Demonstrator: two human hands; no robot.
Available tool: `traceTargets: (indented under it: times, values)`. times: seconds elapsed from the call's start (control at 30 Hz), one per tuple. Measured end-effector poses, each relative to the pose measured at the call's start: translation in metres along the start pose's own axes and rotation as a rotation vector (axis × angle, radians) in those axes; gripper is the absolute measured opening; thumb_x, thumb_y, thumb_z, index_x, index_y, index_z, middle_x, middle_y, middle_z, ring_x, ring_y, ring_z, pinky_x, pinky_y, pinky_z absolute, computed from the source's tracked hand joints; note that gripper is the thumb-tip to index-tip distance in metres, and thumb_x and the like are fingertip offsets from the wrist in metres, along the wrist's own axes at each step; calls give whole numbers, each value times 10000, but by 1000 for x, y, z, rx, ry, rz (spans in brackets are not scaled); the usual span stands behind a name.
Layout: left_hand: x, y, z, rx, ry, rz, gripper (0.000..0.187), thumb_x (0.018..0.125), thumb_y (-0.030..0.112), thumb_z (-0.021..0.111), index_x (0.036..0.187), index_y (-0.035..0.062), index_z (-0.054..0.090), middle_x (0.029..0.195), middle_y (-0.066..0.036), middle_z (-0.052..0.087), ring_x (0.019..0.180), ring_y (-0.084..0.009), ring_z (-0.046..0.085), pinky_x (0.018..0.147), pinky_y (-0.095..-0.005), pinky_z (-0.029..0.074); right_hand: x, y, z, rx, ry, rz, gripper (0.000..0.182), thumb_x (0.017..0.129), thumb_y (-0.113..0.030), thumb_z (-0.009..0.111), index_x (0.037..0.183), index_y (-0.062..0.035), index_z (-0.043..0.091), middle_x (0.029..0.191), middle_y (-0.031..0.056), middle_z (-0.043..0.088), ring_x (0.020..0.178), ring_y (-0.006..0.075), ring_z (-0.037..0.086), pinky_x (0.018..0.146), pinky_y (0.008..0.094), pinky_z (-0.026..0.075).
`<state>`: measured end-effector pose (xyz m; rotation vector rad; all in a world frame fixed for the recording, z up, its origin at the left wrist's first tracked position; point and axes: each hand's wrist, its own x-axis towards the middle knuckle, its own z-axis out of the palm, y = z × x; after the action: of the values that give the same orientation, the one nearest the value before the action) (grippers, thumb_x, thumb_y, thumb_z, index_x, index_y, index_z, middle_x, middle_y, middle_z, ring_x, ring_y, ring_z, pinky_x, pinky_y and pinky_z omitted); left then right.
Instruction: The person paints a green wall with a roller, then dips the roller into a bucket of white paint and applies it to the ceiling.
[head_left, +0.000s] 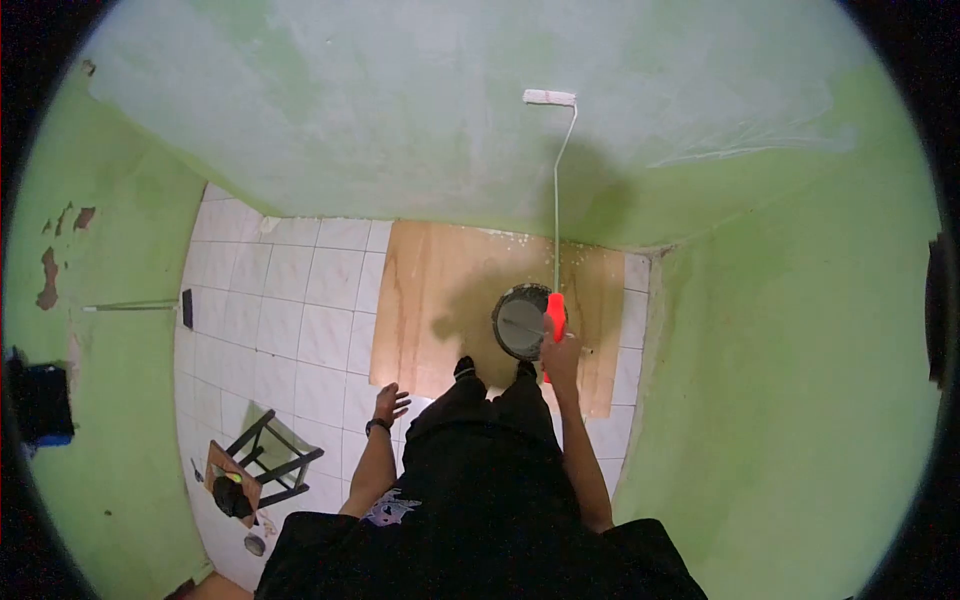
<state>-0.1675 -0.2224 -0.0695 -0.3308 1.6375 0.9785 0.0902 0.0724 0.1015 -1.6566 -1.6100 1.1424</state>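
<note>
My right hand (561,358) is closed round the red handle of a paint roller (556,210). Its thin white rod runs up from the handle, bends, and ends in a white roller head (549,97) at the wall (400,110), which is green with a pale whitish coat over much of it. Below the handle, a dark bucket (519,322) of greyish paint sits on a brown board (420,300) near my feet, with a thin stick in it. My left hand (391,402) hangs empty at my side, its fingers apart, a dark watch on the wrist.
White tiles (335,275) surround the board. At the lower left stands a stool (262,465) with a dark item on top. A long-handled squeegee or brush (187,309) leans by the left wall, where a dark cloth or bag (42,402) hangs. Another green wall (780,370) is on the right.
</note>
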Motion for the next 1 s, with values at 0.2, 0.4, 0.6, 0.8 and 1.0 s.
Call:
traceTargets:
  times: [0.2,0.4,0.6,0.8,1.0]
  values:
    - [2,-5,-26,-11,51,-24,514,874,418,459,1299,151,346,1111,-113,582,895,-238,602,733,-386,476,8,13,44,353,-161,208,322,882,-347,541,756,-55,492,476,-11,417,350,101,426,331,257,357]
    - [-11,-7,-52,5,87,-87,429,880,365,443,1244,146,378,1097,-111,584,903,-245,602,696,-382,481,-14,-43,11,413,-253,194,248,874,-285,554,853,-52,474,573,6,440,387,95,427,349,241,363]
    - [-8,5,-35,-44,134,-92,420,874,358,452,1228,143,383,1097,-115,582,879,-249,608,631,-349,486,-7,-174,-74,568,-434,306,226,847,-209,572,944,-47,449,629,7,451,426,92,435,385,236,371]
    - [-8,34,13,-75,85,1,524,883,411,463,1311,144,323,1143,-125,556,936,-252,589,752,-393,472,49,-182,-63,750,-566,438,192,806,-196,592,879,-58,480,648,-13,471,459,72,439,401,223,368]
    - [-8,25,32,-75,57,26,624,854,450,509,1341,138,276,1181,-139,532,990,-273,563,816,-421,441,192,-107,10,819,-678,426,143,788,-167,589,828,-79,483,659,-27,494,497,51,443,431,182,362]
